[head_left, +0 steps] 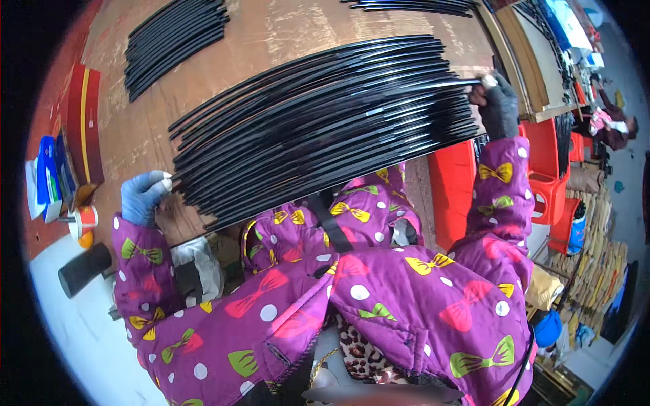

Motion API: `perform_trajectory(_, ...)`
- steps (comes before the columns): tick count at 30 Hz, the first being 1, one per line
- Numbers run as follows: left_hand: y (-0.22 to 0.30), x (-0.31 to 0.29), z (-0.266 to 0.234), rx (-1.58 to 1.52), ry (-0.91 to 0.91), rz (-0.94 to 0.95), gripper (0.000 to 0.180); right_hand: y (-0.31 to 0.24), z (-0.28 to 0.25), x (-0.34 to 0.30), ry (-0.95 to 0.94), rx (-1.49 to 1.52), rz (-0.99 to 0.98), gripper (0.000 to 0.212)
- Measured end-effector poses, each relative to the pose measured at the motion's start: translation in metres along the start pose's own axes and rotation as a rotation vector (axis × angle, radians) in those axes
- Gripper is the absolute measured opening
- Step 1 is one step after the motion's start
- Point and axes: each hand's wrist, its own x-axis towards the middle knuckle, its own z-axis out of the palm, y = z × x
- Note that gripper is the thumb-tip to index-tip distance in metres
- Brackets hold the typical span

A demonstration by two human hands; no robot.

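Observation:
A broad row of long, thin, glossy black strips (318,122) lies side by side across the brown table in front of me. My right hand (500,108), in a dark glove with pale fingertips bare, pinches the right end of one strip, which catches the light above the others. At the row's left end, my left hand (143,196), in a blue-grey glove, has thumb and fingertips closed at the tip of a strip. Whether both hands hold the same strip I cannot tell.
Shorter bundles of black strips (177,37) lie at the table's far side. Boxes (81,128) and a white cup (82,222) stand at left. Red plastic stools (452,196) are at right, with stacked bundles (589,243) beyond. Another person (613,125) is in the right background.

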Motion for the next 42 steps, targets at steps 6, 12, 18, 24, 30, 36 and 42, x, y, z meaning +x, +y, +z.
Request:
perform_trajectory(6,-0.009,0.008,0.01,0.09,0.057,0.213,0.008,0.016,-0.017,0.034,-0.014,-0.558,0.06,0.021)
perform_trajectory(12,0.001,0.012,0.011,0.111,0.129,0.266,0.008,-0.001,0.016,0.053,0.139,-1.305,-0.193,0.021)
perform_trajectory(18,0.047,0.062,0.007,0.745,0.316,0.649,0.015,0.0,0.068,0.115,-0.032,-1.562,-0.278,0.026)
perform_trajectory(24,0.073,0.126,0.009,1.078,0.459,0.597,0.036,0.021,0.086,0.151,-0.169,-1.752,-0.304,0.031)
perform_trajectory(30,0.067,0.13,-0.009,1.158,0.409,0.53,0.034,-0.011,0.13,0.116,-0.322,-2.053,-0.353,0.04)
perform_trajectory(36,0.045,0.121,0.003,1.11,0.426,0.723,0.034,-0.002,0.13,0.105,-0.417,-1.944,-0.653,0.041)
perform_trajectory(42,0.034,0.13,0.013,1.035,0.371,0.805,0.021,-0.01,0.15,0.06,-0.517,-1.611,-0.629,0.032)
